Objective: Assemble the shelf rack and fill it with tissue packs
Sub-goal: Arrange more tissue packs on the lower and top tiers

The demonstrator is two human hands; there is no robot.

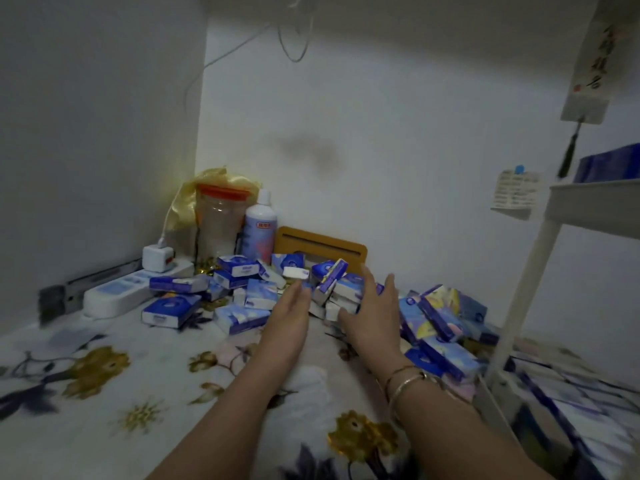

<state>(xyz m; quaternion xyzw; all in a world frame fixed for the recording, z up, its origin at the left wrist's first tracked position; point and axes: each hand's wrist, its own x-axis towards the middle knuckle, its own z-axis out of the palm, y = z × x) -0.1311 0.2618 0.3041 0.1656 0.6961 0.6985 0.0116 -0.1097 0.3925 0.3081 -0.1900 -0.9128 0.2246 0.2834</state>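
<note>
Several small blue-and-white tissue packs (242, 296) lie in a loose heap on the flowered tablecloth (104, 375), spreading from the power strip to the rack. My left hand (287, 317) and my right hand (374, 313) reach into the heap side by side, fingers straight, palms facing each other, with a few packs (332, 282) between them. Neither hand grips anything. The white shelf rack (554, 209) stands at the right; blue packs (609, 164) sit on its upper shelf and more packs (568, 403) fill its lower tray.
A white power strip (128, 289) with a plugged charger lies at the left wall. Behind the heap stand a clear jar with a red lid (218, 220), a white bottle (261, 230) and a yellow-brown holder (322, 244). A yellow bag sits in the corner.
</note>
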